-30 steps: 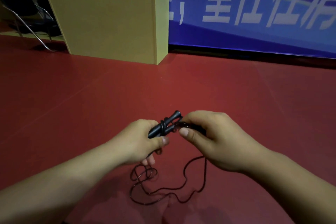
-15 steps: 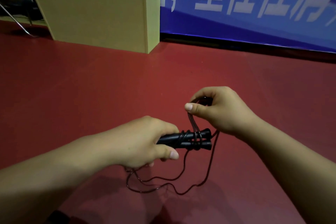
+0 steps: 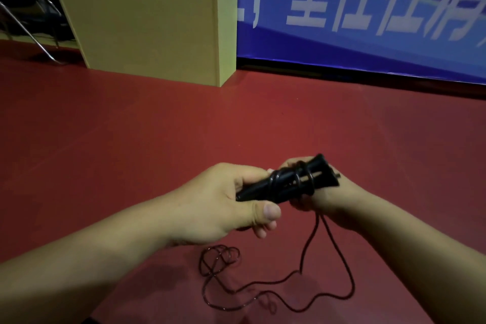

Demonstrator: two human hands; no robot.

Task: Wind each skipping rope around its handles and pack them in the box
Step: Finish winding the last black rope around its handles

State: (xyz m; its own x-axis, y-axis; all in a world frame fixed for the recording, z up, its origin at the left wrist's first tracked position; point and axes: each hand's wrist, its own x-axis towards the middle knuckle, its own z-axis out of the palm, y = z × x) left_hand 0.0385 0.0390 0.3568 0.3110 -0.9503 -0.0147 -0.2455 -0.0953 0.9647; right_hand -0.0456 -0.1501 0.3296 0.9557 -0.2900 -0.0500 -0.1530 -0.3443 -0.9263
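Behind hands (image 3: 265, 200): tan box (image 3: 147, 26), blue banner (image 3: 368, 8), chair legs (image 3: 26, 31).

Sports hall/gym: red sports floor (image 3: 131, 139), big blue banner (image 3: 368, 34) w/ Chinese text.

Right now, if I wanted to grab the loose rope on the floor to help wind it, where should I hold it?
Probably pinch the two strands hanging just below the right hand, coming from the side. There they run fairly straight and off the red floor. Further left the rope lies in tangled loops, likelier to snag. The left hand grips the black handles.
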